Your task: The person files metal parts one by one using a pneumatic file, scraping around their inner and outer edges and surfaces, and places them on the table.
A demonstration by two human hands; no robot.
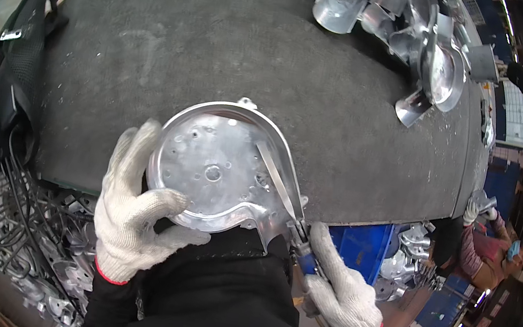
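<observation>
A round, shallow cast-metal housing (208, 155) with a curved side outlet lies at the near edge of the dark worktable, its open side up. White knitted gloves cover both hands. My left hand (137, 206) grips the housing's left rim, fingers along the outside and thumb over the near edge. In my right hand (343, 294) is a powered-looking file tool (305, 255) with a blue body and a long narrow metal blade. That blade reaches over the right wall into the housing, close to the outlet. Whether it touches the metal I cannot tell.
Several similar metal housings (440, 75) are heaped at the table's far right. A black bag-like item (17, 79) lies on the left edge. Metal parts (47, 287) fill a wire basket at lower left. A blue bin (360, 249) stands right. Another person (488, 255) handles a part beyond.
</observation>
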